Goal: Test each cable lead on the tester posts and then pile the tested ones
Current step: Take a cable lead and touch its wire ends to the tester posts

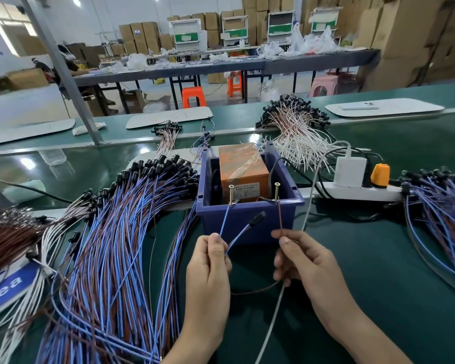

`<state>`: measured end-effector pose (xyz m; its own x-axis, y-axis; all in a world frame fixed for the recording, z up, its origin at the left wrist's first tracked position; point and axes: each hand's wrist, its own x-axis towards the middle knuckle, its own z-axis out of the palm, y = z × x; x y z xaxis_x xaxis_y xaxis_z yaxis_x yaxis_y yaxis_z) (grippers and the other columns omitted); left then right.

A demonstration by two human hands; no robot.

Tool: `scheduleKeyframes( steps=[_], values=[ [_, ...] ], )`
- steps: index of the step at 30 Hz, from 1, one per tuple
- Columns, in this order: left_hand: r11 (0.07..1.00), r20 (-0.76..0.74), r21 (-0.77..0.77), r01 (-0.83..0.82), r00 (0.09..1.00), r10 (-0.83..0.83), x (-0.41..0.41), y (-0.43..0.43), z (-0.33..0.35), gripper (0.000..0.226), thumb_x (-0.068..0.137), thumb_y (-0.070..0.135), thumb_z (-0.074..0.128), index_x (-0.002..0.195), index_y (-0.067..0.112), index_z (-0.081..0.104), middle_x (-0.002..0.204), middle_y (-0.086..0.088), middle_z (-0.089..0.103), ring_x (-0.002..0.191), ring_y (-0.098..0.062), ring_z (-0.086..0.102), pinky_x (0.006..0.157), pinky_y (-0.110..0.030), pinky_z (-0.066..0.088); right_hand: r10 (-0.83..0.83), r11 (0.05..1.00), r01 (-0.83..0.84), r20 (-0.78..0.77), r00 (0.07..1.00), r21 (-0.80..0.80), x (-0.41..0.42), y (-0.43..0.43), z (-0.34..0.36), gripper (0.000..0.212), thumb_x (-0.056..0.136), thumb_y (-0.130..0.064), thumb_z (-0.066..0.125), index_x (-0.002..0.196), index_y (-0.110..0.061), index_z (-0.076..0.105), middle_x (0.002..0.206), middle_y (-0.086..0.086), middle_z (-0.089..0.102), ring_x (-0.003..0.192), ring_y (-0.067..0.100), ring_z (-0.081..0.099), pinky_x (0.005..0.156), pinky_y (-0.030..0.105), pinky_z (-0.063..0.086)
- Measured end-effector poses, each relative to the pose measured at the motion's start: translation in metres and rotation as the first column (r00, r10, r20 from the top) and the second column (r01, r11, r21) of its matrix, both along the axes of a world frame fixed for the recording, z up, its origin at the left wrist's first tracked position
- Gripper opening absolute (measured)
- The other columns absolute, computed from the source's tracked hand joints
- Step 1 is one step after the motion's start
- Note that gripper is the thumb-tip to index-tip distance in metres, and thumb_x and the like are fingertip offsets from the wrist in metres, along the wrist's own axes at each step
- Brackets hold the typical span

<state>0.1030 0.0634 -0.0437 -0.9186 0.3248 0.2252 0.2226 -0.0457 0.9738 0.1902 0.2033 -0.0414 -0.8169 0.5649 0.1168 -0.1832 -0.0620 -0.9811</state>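
A blue bin (250, 219) holds an orange tester box (243, 172), with two brass screw posts on its front rim. My left hand (210, 269) pinches a blue lead (224, 219) whose tip touches the left post (231, 194). The same cable's black plug end (256, 218) sticks up between my hands. My right hand (302, 258) pinches the brown lead (280, 215), its tip at the right post (276, 191). A large pile of blue and brown cables (121, 232) lies to the left. Another blue and brown pile (441, 206) lies at the right.
A white power strip (357, 191) with a white charger and an orange plug sits right of the bin; a white cord (276, 311) runs from it under my right hand. White and brown cables (294, 127) are heaped behind the bin. A grey metal post (71, 82) rises at left.
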Motion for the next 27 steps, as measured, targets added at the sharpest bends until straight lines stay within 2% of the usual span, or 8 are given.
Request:
scheduleKeyframes(
  steps=[10, 16, 27],
  values=[
    [1.0, -0.005, -0.009, 0.007, 1.0, -0.007, -0.0022, 0.0014, -0.0025, 0.037, 0.101, 0.049, 0.039, 0.072, 0.028, 0.048, 0.06, 0.011, 0.037, 0.052, -0.008, 0.03, 0.048, -0.021, 0.029, 0.006, 1.0, -0.006, 0.009, 1.0, 0.015, -0.0003, 0.0001, 0.0, 0.027, 0.101, -0.016, 0.053, 0.097, -0.031, 0.075, 0.069, 0.003, 0.065, 0.057, 0.02, 0.062, 0.049, 0.023, 0.046],
    [1.0, -0.009, -0.006, -0.006, 1.0, 0.006, -0.0027, 0.003, -0.0047, 0.038, 0.103, 0.047, 0.039, 0.07, 0.029, 0.047, 0.061, 0.01, 0.036, 0.054, -0.011, 0.029, 0.052, -0.029, 0.026, 0.002, 0.999, -0.004, 0.041, 0.999, 0.05, 0.0002, 0.0014, -0.0017, 0.022, 0.101, -0.022, 0.055, 0.099, -0.034, 0.074, 0.072, 0.004, 0.067, 0.061, 0.021, 0.065, 0.052, 0.022, 0.049],
    [1.0, -0.005, -0.004, 0.007, 1.0, -0.007, -0.0033, 0.0022, -0.0054, 0.039, 0.103, 0.048, 0.039, 0.072, 0.027, 0.048, 0.062, 0.008, 0.037, 0.055, -0.011, 0.031, 0.051, -0.03, 0.027, 0.009, 0.999, -0.012, 0.052, 0.999, 0.053, -0.0001, 0.0016, -0.0022, 0.022, 0.1, -0.024, 0.055, 0.1, -0.036, 0.074, 0.075, 0.006, 0.068, 0.064, 0.02, 0.067, 0.055, 0.02, 0.05]
  ],
)
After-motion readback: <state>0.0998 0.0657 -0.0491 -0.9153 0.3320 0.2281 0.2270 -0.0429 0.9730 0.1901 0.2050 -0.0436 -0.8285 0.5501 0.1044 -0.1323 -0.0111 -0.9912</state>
